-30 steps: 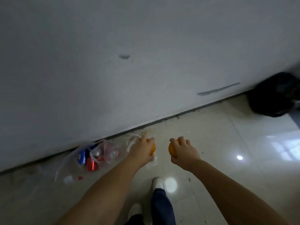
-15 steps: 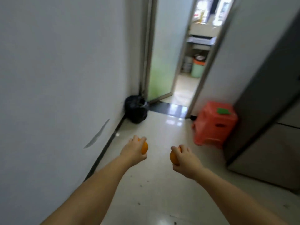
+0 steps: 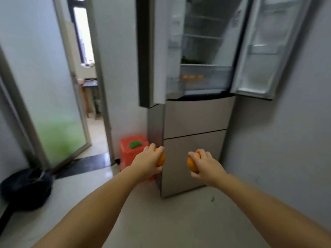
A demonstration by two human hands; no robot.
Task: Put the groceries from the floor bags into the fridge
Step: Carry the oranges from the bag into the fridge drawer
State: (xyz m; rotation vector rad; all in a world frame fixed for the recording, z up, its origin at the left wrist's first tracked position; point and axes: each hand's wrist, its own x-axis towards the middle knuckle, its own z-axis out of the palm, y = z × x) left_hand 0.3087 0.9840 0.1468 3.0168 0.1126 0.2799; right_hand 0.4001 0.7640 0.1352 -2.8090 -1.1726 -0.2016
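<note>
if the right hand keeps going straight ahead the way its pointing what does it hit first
Most likely the closed lower drawer front of the fridge. The right hand, gripping an orange, points at it, well below the open compartment. Depth is unclear, so the gap can't be judged.

both oranges (image 3: 160,159) mostly hidden by fingers; fridge (image 3: 195,119) top cropped

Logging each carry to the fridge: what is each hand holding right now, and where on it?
The left hand grips an orange from its left side; the right hand grips another orange from its right side, fingers curled over the top.
</note>
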